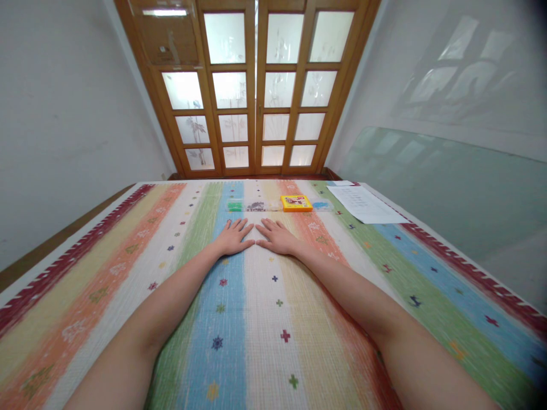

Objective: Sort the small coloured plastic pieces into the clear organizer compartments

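Observation:
My left hand (233,237) lies flat, palm down, on a striped multicoloured cloth (128,273), fingers stretched out. My right hand (277,236) lies flat beside it, fingers spread, the two hands almost touching at the thumbs. Neither hand holds anything. Just beyond the fingertips sits a row of small things: a green piece in a clear bag (235,206), a clear bag of dark parts (258,205), a yellow box (296,203) and a blue piece in clear wrap (320,204).
A printed sheet of paper (365,204) lies at the far right of the cloth. A wooden door with frosted glass panes (256,85) stands behind the table. A glass sheet (448,188) leans along the right wall.

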Motion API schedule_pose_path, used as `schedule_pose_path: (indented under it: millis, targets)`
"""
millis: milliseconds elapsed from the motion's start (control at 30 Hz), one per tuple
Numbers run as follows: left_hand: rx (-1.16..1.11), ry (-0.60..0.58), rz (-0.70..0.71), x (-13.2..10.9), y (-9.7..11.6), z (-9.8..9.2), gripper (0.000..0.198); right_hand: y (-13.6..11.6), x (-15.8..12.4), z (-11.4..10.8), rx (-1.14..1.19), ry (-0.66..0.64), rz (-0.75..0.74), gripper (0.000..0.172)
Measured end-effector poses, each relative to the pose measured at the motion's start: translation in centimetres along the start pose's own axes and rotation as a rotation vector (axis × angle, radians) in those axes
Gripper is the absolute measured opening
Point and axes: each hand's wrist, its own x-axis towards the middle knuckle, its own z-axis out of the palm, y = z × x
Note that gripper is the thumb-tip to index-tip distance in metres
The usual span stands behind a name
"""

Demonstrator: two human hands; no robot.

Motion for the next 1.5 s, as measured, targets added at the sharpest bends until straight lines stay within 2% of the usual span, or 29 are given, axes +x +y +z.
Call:
schedule_pose_path:
  millis: [667,967,1200,1300,1367,1500]
  targets:
    - [0.0,0.004,0.006,0.1,-0.1,0.1,0.082,0.0,0.0,-0.1,0.014,-0.012,0.002,0.082]
    - [-0.018,0.025,0.042,-0.1,-0.3,0.3,0.084,0.1,-0.2,0.1,0.029,-0.023,-0.02,0.09]
    - [-0.044,0.047,0.062,-0.2,-0.3,0.3,0.086,0.2,-0.1,0.4,0.039,-0.005,-0.026,0.09]
    - [-0.06,0.084,0.074,-0.3,-0.2,0.2,0.083,0.3,-0.2,0.6,0.04,0.015,-0.028,0.087]
    - [-0.083,0.137,0.095,-0.4,-0.2,-0.1,0.074,0.4,-0.1,0.6,0.042,0.042,-0.045,0.082]
    - [-0.17,0.301,0.094,-0.3,-0.2,-0.8,0.048,2.2,0.3,0.0,0.073,0.156,-0.095,0.059]
